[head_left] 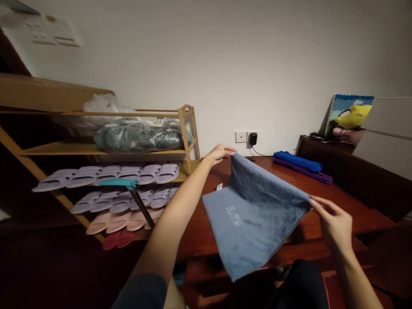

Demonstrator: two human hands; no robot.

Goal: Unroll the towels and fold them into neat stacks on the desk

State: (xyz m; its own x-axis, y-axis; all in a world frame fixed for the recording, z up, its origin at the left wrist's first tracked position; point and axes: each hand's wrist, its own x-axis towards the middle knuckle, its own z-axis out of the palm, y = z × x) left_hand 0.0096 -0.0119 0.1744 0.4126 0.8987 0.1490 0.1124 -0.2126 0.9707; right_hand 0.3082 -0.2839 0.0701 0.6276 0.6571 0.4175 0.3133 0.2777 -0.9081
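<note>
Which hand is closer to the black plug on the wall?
Left. In the picture, the left hand is left of the black plug and slightly lower; the right hand is farther away, below and right of it.

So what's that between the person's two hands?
A blue cloth with white lettering: the left hand pinches one end of its upper edge, the right hand the other. The head view shows this.

We're in a home, by the look of it.
Rows of slippers (120, 202) line a wooden rack (64, 148) with a box (48, 94) on top; beside it we see a red-brown table (347, 206) against a plain wall (212, 64), a plugged-in charger (253, 138) and a bright picture (345, 104).
</note>
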